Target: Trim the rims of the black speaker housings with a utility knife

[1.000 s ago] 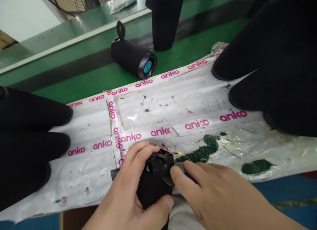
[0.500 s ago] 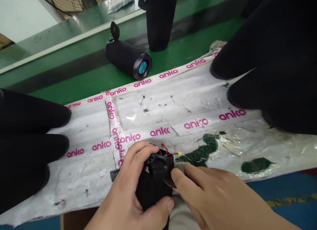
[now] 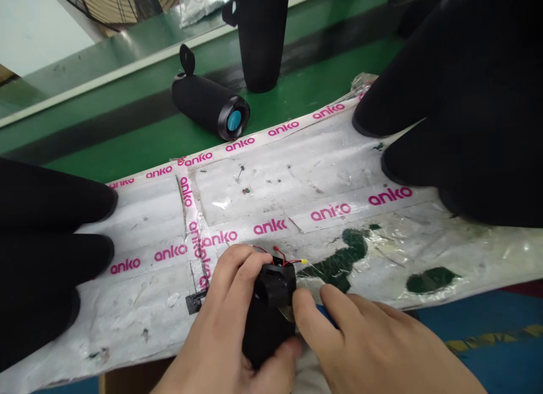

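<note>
My left hand [image 3: 224,332] is wrapped round a black speaker body [image 3: 269,317] at the near edge of the bench, its open end up. Thin red wires with a yellow tip [image 3: 288,261] stick out of that end. My right hand [image 3: 373,343] is closed in a pinch on a small flat tool with a blue handle [image 3: 324,313]. The tool's metal tip rests against the speaker body's right side.
White sheeting [image 3: 297,184] taped with pink "anko" tape covers the bench. Piles of black speaker bodies lie at left [image 3: 42,235] and right [image 3: 462,105]. On the green belt [image 3: 127,139] behind, one finished speaker [image 3: 207,106] lies flat and another [image 3: 259,34] stands upright.
The view has drifted, so the bench and speakers sit further left. My hands keep their hold, and the speaker body has turned slightly in my left hand.
</note>
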### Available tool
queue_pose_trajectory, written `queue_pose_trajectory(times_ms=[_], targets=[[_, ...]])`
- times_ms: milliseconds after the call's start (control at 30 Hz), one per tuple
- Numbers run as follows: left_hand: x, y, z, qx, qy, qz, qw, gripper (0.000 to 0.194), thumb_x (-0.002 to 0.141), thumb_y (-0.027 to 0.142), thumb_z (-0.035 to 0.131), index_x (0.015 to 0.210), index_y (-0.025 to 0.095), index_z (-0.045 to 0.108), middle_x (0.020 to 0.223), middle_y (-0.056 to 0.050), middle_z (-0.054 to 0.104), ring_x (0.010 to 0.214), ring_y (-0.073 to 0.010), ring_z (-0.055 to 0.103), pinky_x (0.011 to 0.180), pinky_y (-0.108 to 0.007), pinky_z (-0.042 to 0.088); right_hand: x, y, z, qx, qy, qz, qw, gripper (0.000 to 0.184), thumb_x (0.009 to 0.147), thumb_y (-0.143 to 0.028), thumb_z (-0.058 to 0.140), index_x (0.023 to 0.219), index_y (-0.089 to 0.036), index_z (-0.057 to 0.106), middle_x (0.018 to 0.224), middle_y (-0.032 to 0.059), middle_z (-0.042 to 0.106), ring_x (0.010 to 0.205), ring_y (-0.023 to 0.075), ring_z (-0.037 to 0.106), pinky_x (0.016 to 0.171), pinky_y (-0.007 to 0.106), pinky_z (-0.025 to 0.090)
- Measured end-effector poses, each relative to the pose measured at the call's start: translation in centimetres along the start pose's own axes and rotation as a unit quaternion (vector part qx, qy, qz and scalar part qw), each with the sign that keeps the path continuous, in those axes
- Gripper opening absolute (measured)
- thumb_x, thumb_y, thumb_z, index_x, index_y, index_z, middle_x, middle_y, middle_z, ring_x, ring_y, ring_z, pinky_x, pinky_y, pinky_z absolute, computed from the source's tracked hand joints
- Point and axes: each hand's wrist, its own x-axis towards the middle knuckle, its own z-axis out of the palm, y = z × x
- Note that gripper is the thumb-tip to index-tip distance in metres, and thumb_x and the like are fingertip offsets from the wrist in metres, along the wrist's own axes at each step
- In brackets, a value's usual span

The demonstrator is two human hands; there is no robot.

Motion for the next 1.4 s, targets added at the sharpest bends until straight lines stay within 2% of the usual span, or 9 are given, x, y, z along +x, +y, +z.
queue_pose_trajectory(times_ms=[200,367,500,633,700,833,1033,1233,1400], targets=[[0.1,0.3,-0.3,0.042,-0.036,-0.008,0.998,0.085,0.082,0.013,0.072,0.153,0.037,0.033,0.153,-0.011,0.046,0.145,-0.0360,0.058,0.118,-0.050,0.059,0.7,0.6,-0.9,0.001,-0.028,0.000,1.000,0.041,0.075,-0.008,0.056,0.111,-0.027,0.053,0.068,-0.0047,0.058,0.041,0.0179,0.055,0.042,0.034,0.036],[0.0,0.5,0.0,0.053,-0.035,-0.019,0.998,0.080,0.085,0.016,0.071,0.153,0.036,0.033,0.152,-0.011,0.046,0.143,-0.0348,0.056,0.119,-0.056,0.056,1.4,0.8,-1.9,0.021,-0.051,-0.027,0.998,0.037,0.059,-0.009,0.060,0.092,-0.026,0.056,0.061,-0.0039,0.057,0.038,0.0180,0.052,0.042,0.035,0.023],[0.2,1.0,0.1,0.050,-0.025,-0.037,0.998,0.065,0.091,0.019,0.068,0.148,0.037,0.041,0.147,-0.009,0.049,0.140,-0.0325,0.057,0.117,-0.058,0.055,3.0,0.4,-2.9,-0.002,-0.140,-0.024,0.990,0.033,0.060,-0.014,0.068,0.089,-0.025,0.059,0.063,-0.0014,0.059,0.042,0.0190,0.055,0.045,0.034,0.009],[0.3,1.3,0.1,0.051,-0.017,-0.047,0.997,0.058,0.095,0.021,0.069,0.145,0.040,0.047,0.143,-0.005,0.054,0.134,-0.0286,0.061,0.114,-0.052,0.055,3.5,0.7,-4.5,0.018,-0.229,-0.037,0.973,0.031,0.065,-0.012,0.071,0.091,-0.024,0.060,0.061,-0.0030,0.060,0.042,0.0178,0.055,0.044,0.032,0.010],[0.0,1.1,0.2,0.047,-0.004,-0.050,0.998,0.056,0.096,0.024,0.069,0.144,0.041,0.047,0.143,-0.004,0.054,0.134,-0.0289,0.060,0.114,-0.052,0.054,2.2,1.3,-5.0,0.017,-0.177,-0.037,0.983,0.031,0.065,-0.010,0.066,0.092,-0.025,0.062,0.061,-0.0026,0.060,0.041,0.0197,0.056,0.044,0.034,0.017],[-0.8,0.6,0.3,0.011,0.029,-0.057,0.998,0.058,0.100,0.030,0.067,0.151,0.045,0.042,0.149,-0.004,0.051,0.141,-0.0301,0.055,0.119,-0.053,0.049,-1.4,2.5,-4.7,-0.029,0.000,-0.009,1.000,0.048,0.067,-0.006,0.050,0.111,-0.024,0.060,0.066,-0.0016,0.059,0.038,0.0227,0.055,0.044,0.039,0.023],[-1.2,0.6,0.4,-0.011,0.042,-0.094,0.995,0.063,0.097,0.028,0.070,0.151,0.045,0.044,0.157,-0.003,0.050,0.147,-0.0311,0.053,0.126,-0.054,0.043,-0.8,2.0,-2.4,0.065,0.023,-0.006,0.998,0.045,0.069,-0.007,0.052,0.109,-0.026,0.053,0.070,-0.0051,0.061,0.046,0.0186,0.059,0.045,0.036,0.030],[-1.4,0.6,0.4,-0.028,0.052,-0.121,0.991,0.067,0.092,0.028,0.072,0.150,0.050,0.046,0.159,0.001,0.050,0.148,-0.0311,0.053,0.127,-0.056,0.042,1.0,0.9,-0.4,0.073,0.023,-0.005,0.997,0.048,0.057,-0.007,0.061,0.097,-0.029,0.044,0.066,-0.0065,0.056,0.043,0.0202,0.055,0.048,0.035,0.021],[-1.3,0.6,0.2,-0.050,0.047,-0.122,0.990,0.070,0.090,0.025,0.071,0.152,0.050,0.047,0.161,0.001,0.048,0.148,-0.0329,0.052,0.128,-0.057,0.041,1.1,0.9,0.1,0.078,0.028,-0.009,0.997,0.049,0.058,-0.009,0.062,0.099,-0.029,0.043,0.067,-0.0060,0.057,0.045,0.0206,0.055,0.049,0.036,0.021]])
